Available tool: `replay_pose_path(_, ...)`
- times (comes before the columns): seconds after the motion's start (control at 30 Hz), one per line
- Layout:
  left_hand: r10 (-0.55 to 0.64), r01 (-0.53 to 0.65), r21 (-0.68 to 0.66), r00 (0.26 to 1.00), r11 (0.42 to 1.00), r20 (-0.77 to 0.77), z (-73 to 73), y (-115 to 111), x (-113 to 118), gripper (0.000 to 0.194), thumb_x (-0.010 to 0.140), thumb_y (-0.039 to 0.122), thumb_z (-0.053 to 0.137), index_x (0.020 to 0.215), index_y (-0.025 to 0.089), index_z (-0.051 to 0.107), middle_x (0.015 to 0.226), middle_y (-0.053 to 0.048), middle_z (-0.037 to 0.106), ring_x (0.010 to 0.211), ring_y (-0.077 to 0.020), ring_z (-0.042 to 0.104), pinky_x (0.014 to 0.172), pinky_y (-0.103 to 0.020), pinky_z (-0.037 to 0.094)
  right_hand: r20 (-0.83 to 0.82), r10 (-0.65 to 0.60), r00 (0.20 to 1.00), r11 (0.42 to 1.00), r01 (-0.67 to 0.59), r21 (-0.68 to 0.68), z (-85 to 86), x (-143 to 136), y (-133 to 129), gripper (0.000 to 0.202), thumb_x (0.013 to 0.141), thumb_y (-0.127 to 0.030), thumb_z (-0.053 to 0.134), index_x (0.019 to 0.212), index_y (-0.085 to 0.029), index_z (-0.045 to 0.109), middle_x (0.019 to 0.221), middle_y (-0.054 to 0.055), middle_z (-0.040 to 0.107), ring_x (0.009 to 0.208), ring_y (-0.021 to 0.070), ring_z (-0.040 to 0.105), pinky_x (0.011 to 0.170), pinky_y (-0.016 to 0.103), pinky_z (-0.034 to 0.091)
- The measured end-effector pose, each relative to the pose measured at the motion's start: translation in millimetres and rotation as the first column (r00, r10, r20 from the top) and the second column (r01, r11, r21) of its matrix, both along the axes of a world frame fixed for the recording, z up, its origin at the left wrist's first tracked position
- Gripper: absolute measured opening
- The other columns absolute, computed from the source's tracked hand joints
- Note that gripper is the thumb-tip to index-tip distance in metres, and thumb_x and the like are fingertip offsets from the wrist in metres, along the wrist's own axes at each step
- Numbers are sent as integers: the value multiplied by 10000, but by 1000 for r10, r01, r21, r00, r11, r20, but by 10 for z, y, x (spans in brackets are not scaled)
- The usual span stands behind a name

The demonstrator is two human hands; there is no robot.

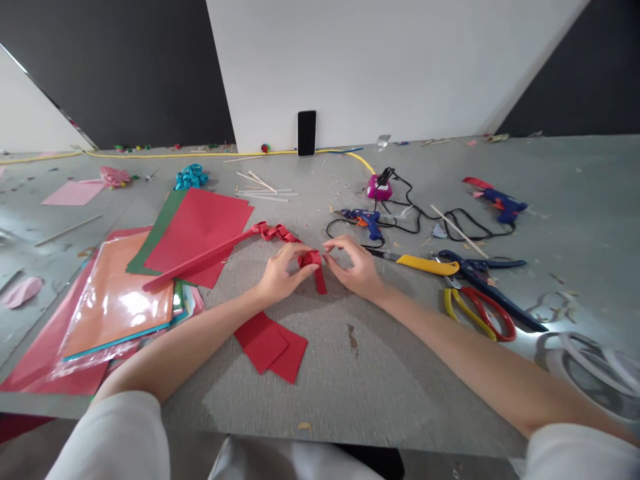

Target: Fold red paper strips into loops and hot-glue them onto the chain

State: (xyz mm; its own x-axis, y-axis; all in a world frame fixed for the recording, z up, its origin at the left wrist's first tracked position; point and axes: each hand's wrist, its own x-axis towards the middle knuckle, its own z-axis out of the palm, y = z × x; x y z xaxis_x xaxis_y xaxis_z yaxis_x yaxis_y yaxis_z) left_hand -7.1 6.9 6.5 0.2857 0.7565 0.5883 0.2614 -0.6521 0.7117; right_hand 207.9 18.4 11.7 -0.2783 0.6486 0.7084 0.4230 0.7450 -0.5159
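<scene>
Both my hands, head view: left hand point(285, 273) pinches a curled red strip point(321, 277) between thumb and forefinger; right hand point(357, 268) just beside it, thumb and forefinger parted, nothing between. Red paper pieces point(265, 341) nearer me than my left, blue glue gun point(371, 223) beyond my right, yellow cutter point(429, 265) to its right.

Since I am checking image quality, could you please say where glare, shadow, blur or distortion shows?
Head view throughout: bright glare on the plastic-wrapped orange sheet; soft shadow on the table near the left forearm; wide-angle stretching of the right forearm toward the lower right corner; slightly soft detail on the red strip at the left hand.
</scene>
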Motion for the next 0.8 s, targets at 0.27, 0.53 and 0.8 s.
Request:
replay_pose_path(0.27, -124, 128, 65, 990, 990, -62, 11, -13, 3, 303, 956, 376, 698, 1180, 181, 639, 1072, -119, 707, 999, -195, 697, 890, -349, 608, -33, 100, 994, 991, -96, 94, 18, 6, -129, 206, 935, -139, 686, 1109, -249, 684, 939, 48, 729, 894, 202, 697, 828, 372, 574)
replay_pose_path(0.53, -179, 185, 80, 980, 979, -82, 50, -16, -1, 314, 942, 376, 719, 1165, 173, 632, 1060, -116, 707, 991, -197, 692, 883, -345, 597, -52, 119, 992, 989, -114, 96, 28, 26, -137, 121, 948, -182, 686, 1049, -242, 714, 921, 54, 743, 858, 206, 706, 801, 393, 583)
replay_pose_path(0.8, -163, 176, 127, 981, 976, -108, 123, -27, -29, 219, 1034, 242, 477, 1118, 178, 669, 1070, -135, 726, 1064, -218, 662, 964, -413, 563, -32, 161, 987, 982, -156, 109, 1, 40, -134, 151, 950, -199, 680, 1086, -259, 707, 914, 59, 741, 836, 216, 700, 769, 407, 590)
